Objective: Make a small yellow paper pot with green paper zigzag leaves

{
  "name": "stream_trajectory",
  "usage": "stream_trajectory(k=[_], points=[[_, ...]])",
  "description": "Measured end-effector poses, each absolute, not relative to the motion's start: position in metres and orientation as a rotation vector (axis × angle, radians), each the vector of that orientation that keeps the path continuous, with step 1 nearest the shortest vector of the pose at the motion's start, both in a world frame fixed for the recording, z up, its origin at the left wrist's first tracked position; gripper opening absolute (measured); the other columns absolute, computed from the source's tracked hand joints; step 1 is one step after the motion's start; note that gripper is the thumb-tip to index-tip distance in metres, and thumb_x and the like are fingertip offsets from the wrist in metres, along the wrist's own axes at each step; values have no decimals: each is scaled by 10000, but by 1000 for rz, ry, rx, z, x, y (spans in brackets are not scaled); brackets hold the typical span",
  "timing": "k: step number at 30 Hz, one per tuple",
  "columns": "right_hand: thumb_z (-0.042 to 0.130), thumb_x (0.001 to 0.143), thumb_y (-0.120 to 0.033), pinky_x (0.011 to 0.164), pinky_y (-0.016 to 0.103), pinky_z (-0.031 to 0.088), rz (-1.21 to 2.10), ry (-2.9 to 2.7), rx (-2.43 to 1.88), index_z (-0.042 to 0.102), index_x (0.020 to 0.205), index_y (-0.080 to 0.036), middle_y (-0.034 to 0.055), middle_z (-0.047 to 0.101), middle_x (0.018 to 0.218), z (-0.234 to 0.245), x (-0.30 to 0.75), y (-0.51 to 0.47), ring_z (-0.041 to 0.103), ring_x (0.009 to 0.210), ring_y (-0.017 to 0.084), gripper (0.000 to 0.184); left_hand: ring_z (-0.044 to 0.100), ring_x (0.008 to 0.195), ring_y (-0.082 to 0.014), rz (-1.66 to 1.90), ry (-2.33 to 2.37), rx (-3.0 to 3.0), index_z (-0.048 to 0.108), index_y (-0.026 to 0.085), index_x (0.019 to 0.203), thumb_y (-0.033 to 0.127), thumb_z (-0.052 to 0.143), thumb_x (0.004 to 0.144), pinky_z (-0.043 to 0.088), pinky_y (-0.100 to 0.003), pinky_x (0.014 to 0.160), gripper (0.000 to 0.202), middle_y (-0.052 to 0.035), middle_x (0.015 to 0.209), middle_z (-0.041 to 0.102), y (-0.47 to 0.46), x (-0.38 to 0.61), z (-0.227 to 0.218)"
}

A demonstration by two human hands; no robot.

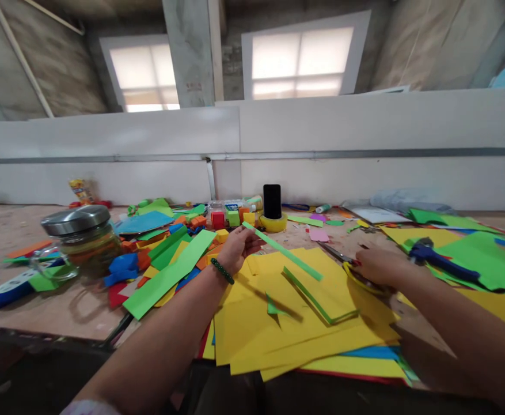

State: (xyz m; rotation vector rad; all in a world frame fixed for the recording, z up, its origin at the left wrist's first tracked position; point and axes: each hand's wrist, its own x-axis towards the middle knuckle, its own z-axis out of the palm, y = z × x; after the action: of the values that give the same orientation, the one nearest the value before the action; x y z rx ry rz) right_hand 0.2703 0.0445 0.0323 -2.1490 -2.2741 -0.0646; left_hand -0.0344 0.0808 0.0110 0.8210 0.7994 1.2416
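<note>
My left hand [236,249], with a dark beaded bracelet at the wrist, pinches the upper end of a narrow green paper strip [284,253]. The strip slants down to the right over a stack of yellow paper sheets [252,334]. My right hand [375,265] is closed about the yellow-handled scissors [334,252], whose blades point away to the left, low at the stack's right edge. A folded green-edged paper piece [312,297] and a small green scrap [273,305] lie on the yellow sheets between my hands.
At left stand a glass jar [90,242] with a metal lid and a heap of coloured paper pieces [161,253]. A phone [272,200] stands upright in a yellow tape roll [273,223]. A blue-handled tool [444,260] lies on green sheets [489,265] at right.
</note>
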Motion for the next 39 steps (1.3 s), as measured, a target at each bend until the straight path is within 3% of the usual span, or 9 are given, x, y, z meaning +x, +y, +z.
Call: stream_trajectory(k=[3, 7, 12, 16, 19, 22, 26, 30, 39], points=[[411, 858, -464, 570, 410, 385, -12, -2338, -2124, 589, 632, -177, 215, 680, 766, 40, 241, 30, 639, 708, 359, 407, 632, 510, -85, 1296, 764, 820, 484, 158, 735, 79, 581, 802, 472, -154, 501, 142, 16, 601, 631, 83, -35, 8], [533, 788, -512, 485, 331, 313, 348, -2695, -1771, 565, 561, -231, 79, 658, 627, 32, 190, 8, 586, 560, 224, 362, 588, 494, -51, 1360, 707, 805, 487, 158, 765, 66, 589, 805, 463, -142, 508, 143, 10, 670, 650, 87, -39, 8], [587, 747, -298, 509, 323, 322, 153, -2472, -1868, 560, 544, -227, 81, 658, 640, 37, 210, 17, 591, 576, 207, 217, 591, 549, -56, 1344, 645, 777, 501, 151, 812, 87, 543, 849, 481, -154, 571, 85, 4, 679, 617, 90, -41, 8], [693, 663, -242, 567, 373, 346, -146, -2082, -2175, 514, 497, -183, 152, 607, 594, 71, 262, 45, 616, 643, 298, 251, 522, 486, -48, 1212, 593, 791, 536, 139, 872, 140, 512, 876, 437, -151, 505, 25, 36, 606, 511, 83, -33, 6], [617, 765, -418, 615, 390, 397, -124, -2002, -2078, 629, 738, -174, 186, 665, 817, 75, 256, 53, 632, 795, 323, 246, 407, 402, -27, 1060, 571, 840, 559, 127, 903, 179, 480, 886, 314, -134, 395, 96, 50, 585, 449, 72, -24, 5], [305, 911, -536, 643, 299, 478, 206, -2071, -1676, 579, 1135, -242, 81, 678, 993, 52, 216, 47, 648, 800, 187, 461, 377, 391, -20, 906, 578, 897, 595, 101, 908, 253, 514, 870, 242, -136, 366, 177, 34, 605, 460, 58, -13, 3], [572, 769, -573, 597, 301, 497, 844, -1769, -1087, 646, 1009, -171, 56, 669, 808, 23, 178, 40, 618, 682, 170, 474, 437, 440, -19, 754, 570, 1063, 632, 92, 944, 352, 628, 805, 293, -140, 405, 295, 20, 658, 499, 42, -3, -2], [735, 664, -476, 583, 277, 451, 918, -1630, -1060, 666, 759, -160, -7, 596, 627, 18, 189, 46, 511, 564, 104, 337, 502, 453, -47, 673, 586, 1231, 634, 92, 1004, 431, 674, 756, 369, -180, 447, 422, 10, 660, 553, 38, -3, -5], [769, 629, -433, 626, 284, 460, 1077, -1634, -1024, 681, 895, -156, 11, 641, 708, 15, 213, 56, 551, 626, 113, 394, 587, 482, -85, 726, 788, 1418, 579, 121, 838, 485, 665, 731, 433, -197, 495, 389, -53, 710, 675, 43, 0, -11]])
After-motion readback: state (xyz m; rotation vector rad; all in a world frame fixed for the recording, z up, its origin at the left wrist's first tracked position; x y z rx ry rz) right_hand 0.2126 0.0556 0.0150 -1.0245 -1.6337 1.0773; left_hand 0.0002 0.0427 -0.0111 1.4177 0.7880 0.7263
